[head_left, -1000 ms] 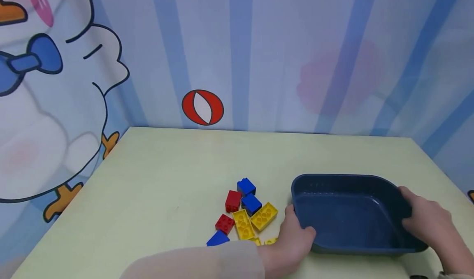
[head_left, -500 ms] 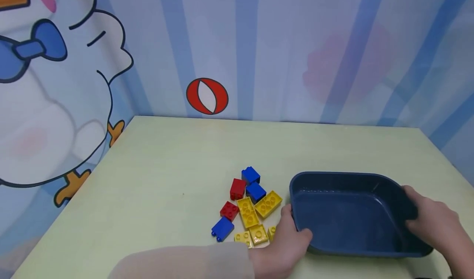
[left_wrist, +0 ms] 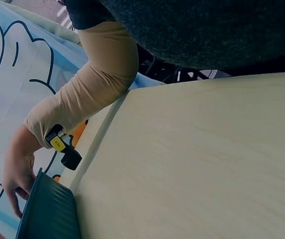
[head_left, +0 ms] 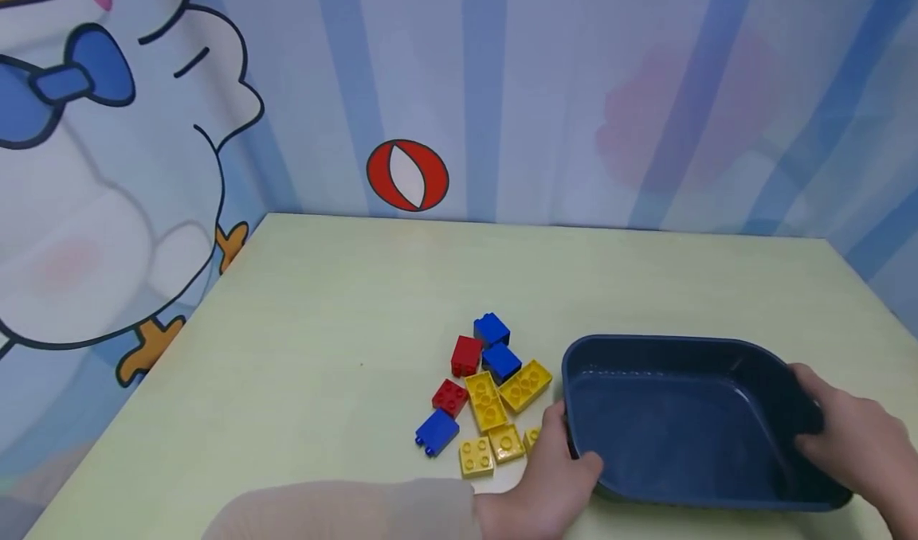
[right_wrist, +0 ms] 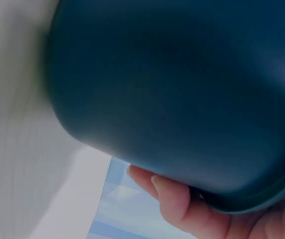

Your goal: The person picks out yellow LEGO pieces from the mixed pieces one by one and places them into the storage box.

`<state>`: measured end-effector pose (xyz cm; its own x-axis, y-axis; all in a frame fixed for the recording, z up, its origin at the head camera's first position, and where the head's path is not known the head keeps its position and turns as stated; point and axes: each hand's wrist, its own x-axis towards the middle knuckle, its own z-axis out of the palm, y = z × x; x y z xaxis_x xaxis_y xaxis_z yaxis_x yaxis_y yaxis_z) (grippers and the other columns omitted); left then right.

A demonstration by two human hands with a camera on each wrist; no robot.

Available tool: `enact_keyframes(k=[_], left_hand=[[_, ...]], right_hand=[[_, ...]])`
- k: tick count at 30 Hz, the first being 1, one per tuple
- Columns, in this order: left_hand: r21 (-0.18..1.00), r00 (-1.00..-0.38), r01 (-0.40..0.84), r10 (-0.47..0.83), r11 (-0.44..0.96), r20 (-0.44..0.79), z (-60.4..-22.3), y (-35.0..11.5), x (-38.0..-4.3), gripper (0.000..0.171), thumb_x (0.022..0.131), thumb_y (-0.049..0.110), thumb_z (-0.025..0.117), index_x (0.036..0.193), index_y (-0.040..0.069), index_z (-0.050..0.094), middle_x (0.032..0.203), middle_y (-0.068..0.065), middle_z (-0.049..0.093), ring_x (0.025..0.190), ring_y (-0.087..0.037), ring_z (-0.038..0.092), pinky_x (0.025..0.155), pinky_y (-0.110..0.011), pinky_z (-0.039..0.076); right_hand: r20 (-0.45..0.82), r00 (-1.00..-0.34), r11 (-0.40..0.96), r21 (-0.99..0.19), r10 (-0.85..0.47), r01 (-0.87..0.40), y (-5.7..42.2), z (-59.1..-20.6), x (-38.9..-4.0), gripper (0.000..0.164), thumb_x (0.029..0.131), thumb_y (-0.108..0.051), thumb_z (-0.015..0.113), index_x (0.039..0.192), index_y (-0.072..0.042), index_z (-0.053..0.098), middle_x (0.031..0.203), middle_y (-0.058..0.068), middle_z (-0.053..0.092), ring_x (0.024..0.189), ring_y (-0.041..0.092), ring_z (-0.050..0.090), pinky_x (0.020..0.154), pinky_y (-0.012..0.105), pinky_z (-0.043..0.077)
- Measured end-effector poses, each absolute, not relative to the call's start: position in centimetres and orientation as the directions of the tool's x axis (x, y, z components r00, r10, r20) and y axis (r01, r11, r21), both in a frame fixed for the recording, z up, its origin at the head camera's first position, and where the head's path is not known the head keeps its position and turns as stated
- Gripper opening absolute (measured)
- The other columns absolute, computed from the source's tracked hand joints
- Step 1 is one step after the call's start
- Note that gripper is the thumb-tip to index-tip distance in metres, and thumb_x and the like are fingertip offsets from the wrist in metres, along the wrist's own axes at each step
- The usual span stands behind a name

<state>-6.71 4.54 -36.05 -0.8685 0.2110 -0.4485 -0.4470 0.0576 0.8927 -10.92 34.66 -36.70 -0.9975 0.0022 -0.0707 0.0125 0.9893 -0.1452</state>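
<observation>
A dark blue rectangular plastic tub [head_left: 667, 428] with rounded corners has nothing in it. My left hand [head_left: 552, 472] grips its left side, thumb over the rim. On the right side my right hand [head_left: 853, 436] grips the rim; the right wrist view shows its fingers [right_wrist: 177, 199] against the tub's outer wall. Left of the tub lie toy building bricks: blue ones [head_left: 437, 432], red ones [head_left: 467, 356] and yellow ones [head_left: 486, 401], partly hidden by my left hand. The left wrist view shows the right hand [left_wrist: 20, 174] at the rim. I cannot tell whether the tub touches the table.
The pale yellow table [head_left: 344, 301] reaches back to a striped blue wall [head_left: 545, 94] with a printed ball. A printed white bird [head_left: 107, 205] covers the left wall. A small camera [left_wrist: 65, 149] is strapped to the right wrist.
The head view has tipped downward, so more of the bricks show. Relative to them, the tub has come slightly nearer to me. Both hands keep their hold on it.
</observation>
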Motion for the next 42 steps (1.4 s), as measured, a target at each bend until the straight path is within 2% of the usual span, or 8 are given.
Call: enact_keyframes(k=[5,10,24,34,42], left_hand=[[0.887,-0.867,-0.454,0.270,-0.085,-0.418,-36.0,4.3,-6.9,0.063,0.082,-0.011,0.047,0.139,0.003,0.025,0.144,-0.016,0.031,0.129,-0.027,0.036,0.103,-0.049,0.030],[0.886,-0.883,-0.429,0.288,-0.174,-0.371,-36.2,4.3,-7.0,0.066,0.079,-0.017,0.045,0.139,-0.001,0.024,0.140,-0.019,0.037,0.128,-0.029,0.038,0.102,-0.047,0.034],[0.888,-0.882,-0.432,0.281,-0.156,-0.379,-35.8,3.8,-7.1,0.067,0.078,-0.019,0.047,0.140,-0.001,0.028,0.143,-0.015,0.036,0.130,-0.027,0.036,0.102,-0.046,0.033],[0.892,-0.883,-0.436,0.250,-0.121,-0.398,-35.7,3.8,-7.1,0.067,0.078,-0.019,0.050,0.140,-0.002,0.030,0.139,-0.015,0.042,0.126,-0.027,0.042,0.099,-0.044,0.038],[0.889,-0.876,-0.446,0.251,-0.102,-0.411,-35.6,3.6,-6.8,0.065,0.081,-0.018,0.052,0.140,-0.002,0.031,0.141,-0.015,0.040,0.128,-0.028,0.039,0.099,-0.044,0.037]], right_hand=[[-0.014,-1.000,0.987,-0.158,-0.023,-0.020,34.8,-36.4,-10.6,0.081,0.059,-0.001,0.073,0.127,0.010,0.031,0.083,0.037,0.055,0.059,0.042,0.054,0.048,0.048,0.042],[-0.041,-0.999,0.986,-0.166,-0.002,0.005,34.8,-36.2,-10.6,0.080,0.060,0.000,0.073,0.127,0.009,0.030,0.081,0.037,0.055,0.062,0.044,0.055,0.050,0.049,0.043],[-0.090,-0.993,0.989,-0.127,0.071,0.082,34.0,-36.3,-10.6,0.080,0.063,0.002,0.074,0.129,0.010,0.029,0.094,0.041,0.052,0.069,0.049,0.057,0.057,0.052,0.047],[-0.064,-0.996,0.990,-0.127,0.057,0.065,33.8,-36.4,-10.4,0.080,0.063,0.002,0.075,0.128,0.010,0.030,0.095,0.041,0.051,0.070,0.050,0.056,0.057,0.054,0.047],[-0.046,-0.997,0.989,-0.131,0.059,0.065,33.8,-36.7,-10.3,0.079,0.062,0.002,0.075,0.127,0.009,0.031,0.095,0.041,0.052,0.068,0.050,0.056,0.056,0.054,0.046]])
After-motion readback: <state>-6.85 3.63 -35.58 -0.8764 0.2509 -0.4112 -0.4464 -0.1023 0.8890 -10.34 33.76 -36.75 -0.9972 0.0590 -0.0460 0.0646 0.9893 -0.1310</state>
